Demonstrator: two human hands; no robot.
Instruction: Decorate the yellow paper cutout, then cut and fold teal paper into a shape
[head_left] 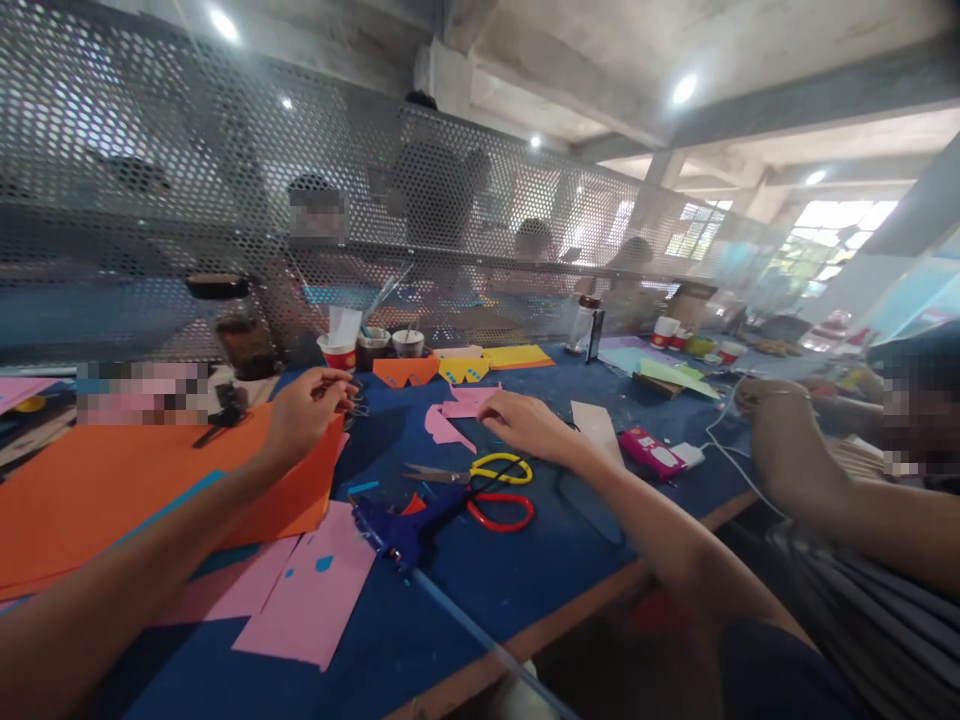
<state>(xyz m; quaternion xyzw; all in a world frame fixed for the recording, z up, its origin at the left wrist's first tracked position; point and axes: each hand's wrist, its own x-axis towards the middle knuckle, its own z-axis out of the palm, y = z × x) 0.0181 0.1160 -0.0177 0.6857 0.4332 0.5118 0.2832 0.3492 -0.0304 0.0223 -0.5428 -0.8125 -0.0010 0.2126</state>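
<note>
My left hand [311, 405] hovers above the edge of a large orange paper sheet [150, 480], its fingers pinched together; whatever is between them is hidden. Palm down, my right hand [529, 425] has its fingers extended at the edge of some pink paper scraps [448, 428]. I cannot tell whether they touch. Below it lie scissors [501, 512] with one yellow and one red handle loop, blades apart. A blue hot glue gun [409, 535] with a long clear glue stick [480, 635] rests nearer to me, beside pink paper pieces [315, 600].
Orange [405, 372] and yellow [463, 371] paper cutouts stand at the back by a red paper cup [339, 352]. A magenta device [651, 453] with a white cable lies to the right, near another person's arm [810, 465]. A perforated metal screen [450, 220] borders the table.
</note>
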